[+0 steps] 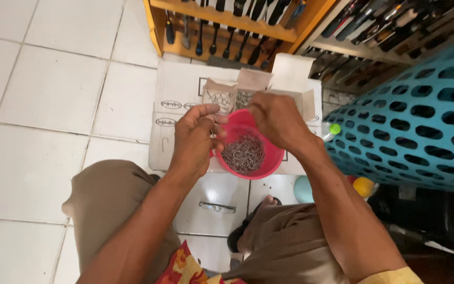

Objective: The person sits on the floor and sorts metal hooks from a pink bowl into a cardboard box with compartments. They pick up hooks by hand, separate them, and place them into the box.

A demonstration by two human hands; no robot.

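A pink plastic bowl (pixel 262 164) full of small metal hooks or clips (pixel 244 153) sits on a flat white cardboard box (pixel 181 89). My left hand (pixel 194 139) hovers at the bowl's left rim, its fingers pinched together on a small metal piece. My right hand (pixel 277 120) is over the bowl's far rim, fingers curled toward the left hand; whether it holds a piece is hidden. Behind the bowl stands a small open carton (pixel 222 95) holding more metal pieces.
A wooden rack (pixel 227 23) of dark-handled tools stands at the back. A teal perforated basket (pixel 421 121) fills the right side, with a green-capped bottle (pixel 334 129) and coloured balls (pixel 363 185) beside it. White floor tiles (pixel 43 100) lie to the left. My knees frame a metal clip (pixel 216 207).
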